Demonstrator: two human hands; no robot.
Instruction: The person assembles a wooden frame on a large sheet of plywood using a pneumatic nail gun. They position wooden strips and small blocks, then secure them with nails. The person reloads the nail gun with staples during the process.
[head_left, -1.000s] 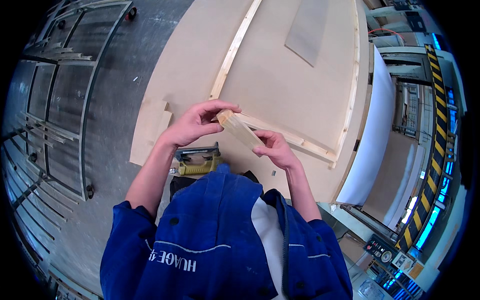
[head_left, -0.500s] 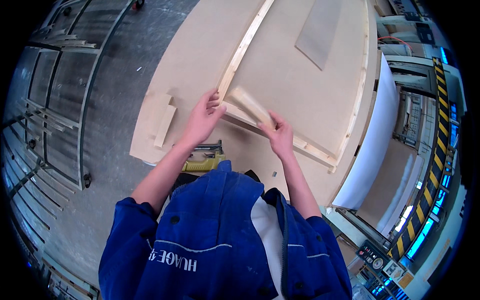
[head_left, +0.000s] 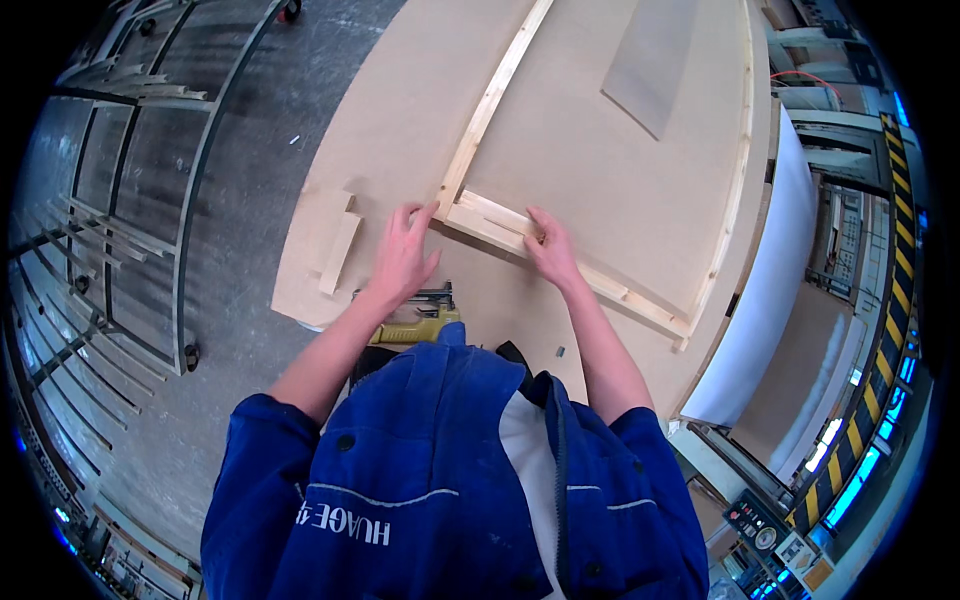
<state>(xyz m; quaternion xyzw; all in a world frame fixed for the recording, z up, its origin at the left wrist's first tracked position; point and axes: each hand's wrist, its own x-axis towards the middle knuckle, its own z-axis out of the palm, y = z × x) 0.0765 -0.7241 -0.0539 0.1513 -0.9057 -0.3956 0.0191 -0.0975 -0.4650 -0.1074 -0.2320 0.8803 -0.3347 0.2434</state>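
A pale wooden frame of long strips (head_left: 497, 92) lies on a large brown board (head_left: 400, 110). My right hand (head_left: 552, 250) pinches the right end of a short wood block (head_left: 497, 213). The block lies along the inner side of the frame's near strip (head_left: 610, 286), close to the left corner. My left hand (head_left: 404, 255) is open, thumb and fingers apart, with its fingertips at the outside of that corner. Just in front of my body rests a yellow-green staple gun (head_left: 412, 328), partly hidden by my left forearm and jacket.
Two short wood pieces (head_left: 341, 252) lie left of my left hand. A thin flat panel (head_left: 648, 75) rests inside the frame. A small grey piece (head_left: 560, 351) sits near my right forearm. Metal racks (head_left: 195, 190) stand at left; a machine with a striped edge (head_left: 880, 350) is at right.
The short wood block has come down from a tilted position above the frame to lie along the near strip. My left hand has shifted slightly down off the corner, its fingers spread.
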